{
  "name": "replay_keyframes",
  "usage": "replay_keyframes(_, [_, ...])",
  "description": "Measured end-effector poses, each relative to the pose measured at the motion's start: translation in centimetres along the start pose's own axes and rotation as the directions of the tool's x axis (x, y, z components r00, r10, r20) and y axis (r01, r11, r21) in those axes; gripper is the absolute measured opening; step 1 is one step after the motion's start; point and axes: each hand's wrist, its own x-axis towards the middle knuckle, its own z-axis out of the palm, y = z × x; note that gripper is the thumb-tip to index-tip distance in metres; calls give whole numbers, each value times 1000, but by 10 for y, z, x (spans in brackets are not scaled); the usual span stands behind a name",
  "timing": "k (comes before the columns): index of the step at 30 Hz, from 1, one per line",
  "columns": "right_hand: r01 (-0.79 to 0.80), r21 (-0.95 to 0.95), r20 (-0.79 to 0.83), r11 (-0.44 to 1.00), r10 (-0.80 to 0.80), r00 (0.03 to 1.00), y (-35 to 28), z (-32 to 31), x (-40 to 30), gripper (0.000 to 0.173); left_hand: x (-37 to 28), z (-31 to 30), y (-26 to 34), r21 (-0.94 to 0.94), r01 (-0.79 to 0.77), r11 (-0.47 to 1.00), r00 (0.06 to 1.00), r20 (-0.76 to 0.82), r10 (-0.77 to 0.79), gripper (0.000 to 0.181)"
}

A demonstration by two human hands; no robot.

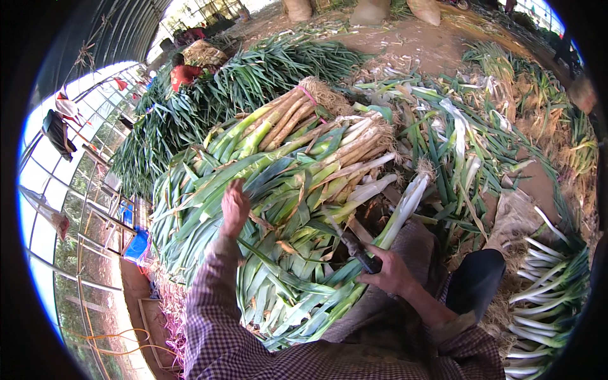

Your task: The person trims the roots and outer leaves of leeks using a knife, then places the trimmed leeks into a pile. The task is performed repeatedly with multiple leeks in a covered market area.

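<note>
Over the green leaves of a large heap of leek-like onions (199, 190), my left hand (235, 209) reaches out; whether its fingers touch or pinch a leaf is unclear. My right hand (390, 273) grips a black-handled tool with a thin nozzle (356, 249), which looks like an air blow gun. Beside that hand a white onion stalk (403, 209) slants with its roots up, its lower part passing by the fingers; I cannot tell if they hold it too. A tied bundle of onions (289, 114), roots to the upper right, tops the heap.
Peeled white onions (541, 304) lie in a row at lower right. Stripped leaves (456, 123) litter the ground beyond my lap. Another person in red (184, 75) is behind the far leaf pile (275, 66). Full sacks (370, 12) stand at the back; a yellow hose (118, 335) hangs at left.
</note>
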Motion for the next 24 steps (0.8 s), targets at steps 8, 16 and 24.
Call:
replay_keyframes(8, [-63, -89, -42, 994, 60, 997, 10, 0, -15, 92, 30, 29, -54, 462, 54, 885, 973, 176, -151, 38])
replay_keyframes(16, [-49, -53, 60, 997, 52, 997, -4, 12, -28, 95, 59, -10, -64, 220, 204, 954, 896, 350, -273, 33])
replay_keyframes(24, [37, -26, 0, 999, -37, 999, 4, 21, -27, 94, 48, -24, -44, 212, 129, 969, 905, 374, -202, 47])
